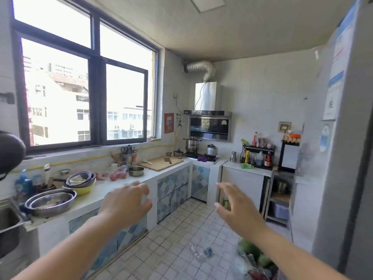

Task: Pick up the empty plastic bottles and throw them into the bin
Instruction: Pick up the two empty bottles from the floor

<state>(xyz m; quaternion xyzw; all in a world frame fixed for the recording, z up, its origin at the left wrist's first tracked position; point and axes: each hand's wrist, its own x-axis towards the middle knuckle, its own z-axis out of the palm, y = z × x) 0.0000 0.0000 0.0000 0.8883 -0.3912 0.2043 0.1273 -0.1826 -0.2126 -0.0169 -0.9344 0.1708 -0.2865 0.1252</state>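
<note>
Both bare arms stretched forward at chest height over a tiled kitchen floor (181, 235). Left hand (127, 201) at about 9 o'clock of centre, back to the camera, fingers curled loosely inward and close together, gripping nothing. Right hand (235, 207) at about 3 o'clock of centre, palm turned left, fingers spread apart and slightly bent, empty as well; hands well apart from each other. Down at 6 o'clock, between the forearms, a crushed clear plastic bottle (196, 250) with a blue cap lying flat on the tiles, blurred. Just to its right, at 5 o'clock, a clear plastic bag (252, 255) of green produce, partly hidden by the right forearm. Along the left, from 9 to 11 o'clock, a white counter (113, 185) carrying stacked steel basins (50, 201), a yellow bowl (80, 188) with more steel bowls nested in it, and a wooden cutting board (160, 163) with a cleaver on it. At 12 o'clock, a gas stove with a steel pot (191, 144) and a kettle (211, 150) under a range hood (210, 126). Grey refrigerator (343, 138) filling the right edge at 3 o'clock. No bin identifiable.
</note>
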